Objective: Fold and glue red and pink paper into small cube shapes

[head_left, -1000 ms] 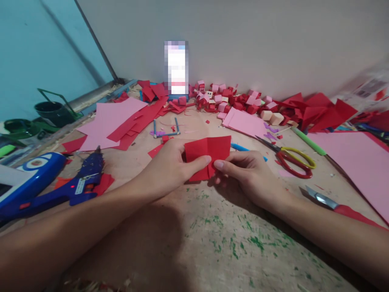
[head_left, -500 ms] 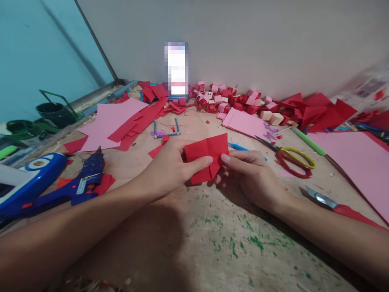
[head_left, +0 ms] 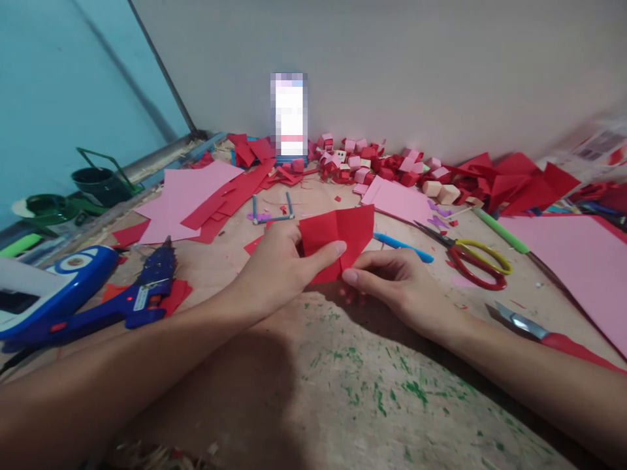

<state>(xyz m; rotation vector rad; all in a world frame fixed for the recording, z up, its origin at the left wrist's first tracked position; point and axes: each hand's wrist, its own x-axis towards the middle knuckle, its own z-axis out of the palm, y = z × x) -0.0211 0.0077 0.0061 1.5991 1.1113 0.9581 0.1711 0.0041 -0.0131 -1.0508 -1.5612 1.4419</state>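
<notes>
A creased piece of red paper (head_left: 353, 228) is held up between my two hands, a little above the table's middle. My left hand (head_left: 289, 254) grips its left side, the thumb lying across the front near the centre crease. At the lower right edge my right hand (head_left: 392, 281) pinches the paper between thumb and fingers; the fingers behind it are partly hidden. Just behind my right hand lies a blue pen-like stick (head_left: 404, 247). A blue U-shaped frame of sticks (head_left: 272, 219) rests beyond my left hand.
Scissors (head_left: 477, 264) and a craft knife (head_left: 533, 329) lie to the right, beside pink sheets (head_left: 578, 261). On the left are a blue glue gun (head_left: 142, 297) and pink paper (head_left: 191, 196). Small red and pink cubes (head_left: 362, 163) crowd the back wall near a lit phone (head_left: 289, 117).
My right hand has slid down along the paper's right side to its lower edge. The paper's upper right part now stands more exposed. My left hand keeps its hold.
</notes>
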